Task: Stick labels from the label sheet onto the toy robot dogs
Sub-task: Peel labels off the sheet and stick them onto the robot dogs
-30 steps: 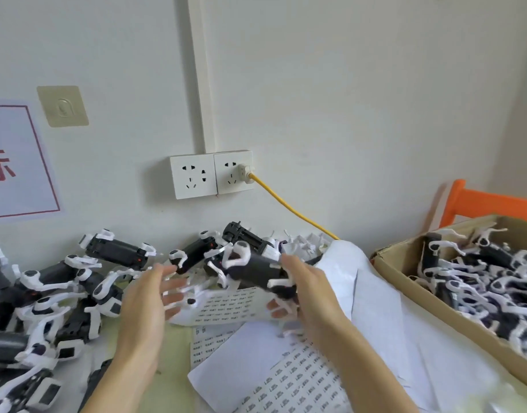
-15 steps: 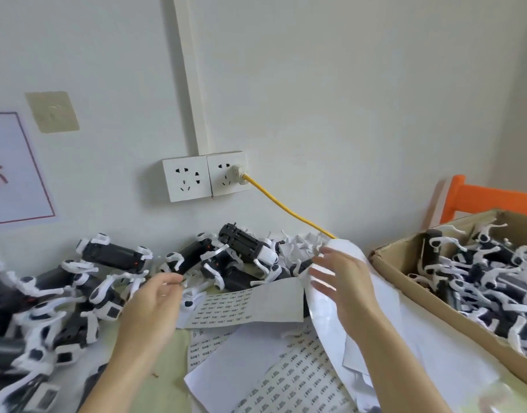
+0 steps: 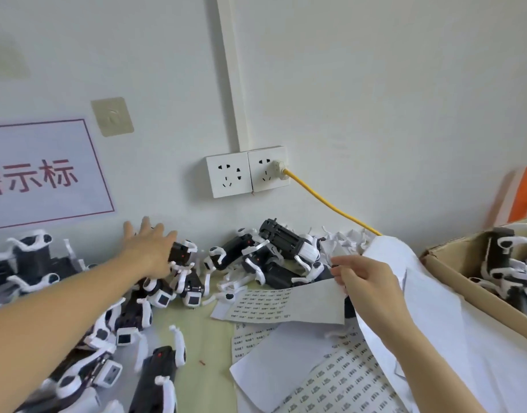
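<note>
bright, even light | soft shadows | wide-angle edge bending | slight blur

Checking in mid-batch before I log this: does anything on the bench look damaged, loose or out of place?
One thing: a single white leg piece lies alone on the green table, apart from any toy robot dog, as if detached. Otherwise the dogs lie jumbled and the label sheets overlap loosely. No visible breakage.

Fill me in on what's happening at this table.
A person is labelling toy robot dogs. The left hand reaches out, fingers spread, over a black-and-white toy dog in the pile by the wall. The right hand pinches the edge of a label sheet lying among loose white sheets. More dogs fill a cardboard box on the right.
</note>
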A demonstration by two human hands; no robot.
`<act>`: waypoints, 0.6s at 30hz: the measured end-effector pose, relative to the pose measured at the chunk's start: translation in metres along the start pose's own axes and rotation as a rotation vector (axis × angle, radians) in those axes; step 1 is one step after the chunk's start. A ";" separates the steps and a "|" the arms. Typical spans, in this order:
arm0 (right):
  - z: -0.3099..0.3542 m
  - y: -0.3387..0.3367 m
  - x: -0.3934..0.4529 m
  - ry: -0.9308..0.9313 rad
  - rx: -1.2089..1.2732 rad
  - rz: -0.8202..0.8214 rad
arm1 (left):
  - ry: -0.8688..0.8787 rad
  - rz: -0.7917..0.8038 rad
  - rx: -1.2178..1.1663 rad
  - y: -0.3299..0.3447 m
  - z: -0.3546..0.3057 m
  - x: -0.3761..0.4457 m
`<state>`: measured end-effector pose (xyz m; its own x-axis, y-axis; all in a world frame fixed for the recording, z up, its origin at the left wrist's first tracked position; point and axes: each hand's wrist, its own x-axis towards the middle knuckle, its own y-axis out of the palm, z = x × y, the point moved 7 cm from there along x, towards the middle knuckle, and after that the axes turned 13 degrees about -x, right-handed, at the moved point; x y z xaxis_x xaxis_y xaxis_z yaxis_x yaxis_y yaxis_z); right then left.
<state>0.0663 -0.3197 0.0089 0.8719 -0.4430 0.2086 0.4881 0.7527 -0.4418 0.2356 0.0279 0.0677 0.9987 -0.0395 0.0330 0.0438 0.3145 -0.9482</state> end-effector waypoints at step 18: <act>-0.007 0.003 0.005 -0.016 0.013 -0.020 | 0.221 0.276 -0.087 -0.028 0.016 0.011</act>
<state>0.0714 -0.3231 0.0027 0.8623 -0.4504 0.2316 0.5061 0.7500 -0.4259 0.2462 0.0341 0.1002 0.9421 -0.1716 -0.2882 -0.2387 0.2604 -0.9355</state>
